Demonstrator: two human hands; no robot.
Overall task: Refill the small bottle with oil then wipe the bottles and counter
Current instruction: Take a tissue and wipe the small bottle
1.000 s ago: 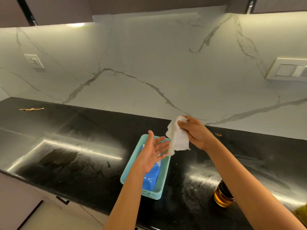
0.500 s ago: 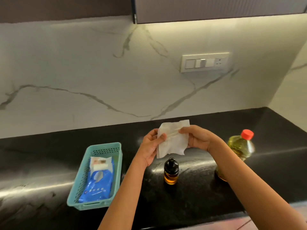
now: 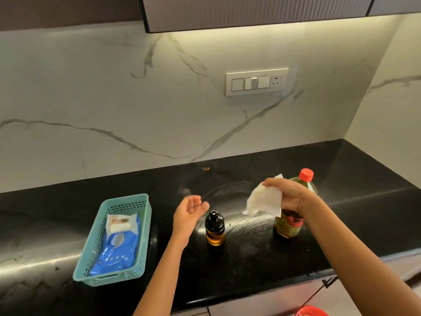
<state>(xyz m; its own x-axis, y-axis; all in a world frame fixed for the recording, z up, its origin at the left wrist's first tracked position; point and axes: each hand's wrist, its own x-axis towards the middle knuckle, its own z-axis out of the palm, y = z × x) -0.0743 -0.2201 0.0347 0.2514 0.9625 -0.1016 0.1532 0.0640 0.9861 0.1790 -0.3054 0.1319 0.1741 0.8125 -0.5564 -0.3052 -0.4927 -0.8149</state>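
A small bottle point(image 3: 214, 229) with a black cap and amber oil stands upright on the black counter point(image 3: 250, 252). To its right stands a large oil bottle point(image 3: 293, 215) with a red cap, partly hidden by my right hand point(image 3: 289, 195). That hand grips a white wipe point(image 3: 262, 200), which hangs above the counter between the two bottles. My left hand point(image 3: 190, 212) hovers open, palm up, just left of the small bottle and not touching it.
A teal plastic basket point(image 3: 91, 254) at the left holds a blue pack of wipes point(image 3: 118, 245). A marble backsplash with a switch panel point(image 3: 257, 82) rises behind. The counter's front edge runs below the bottles. Part of a red object point(image 3: 311, 311) shows at the bottom right.
The view swung right from the basket to the bottles. My left hand let go of the wipe and opened. My right hand carried the wipe right, in front of the large bottle.
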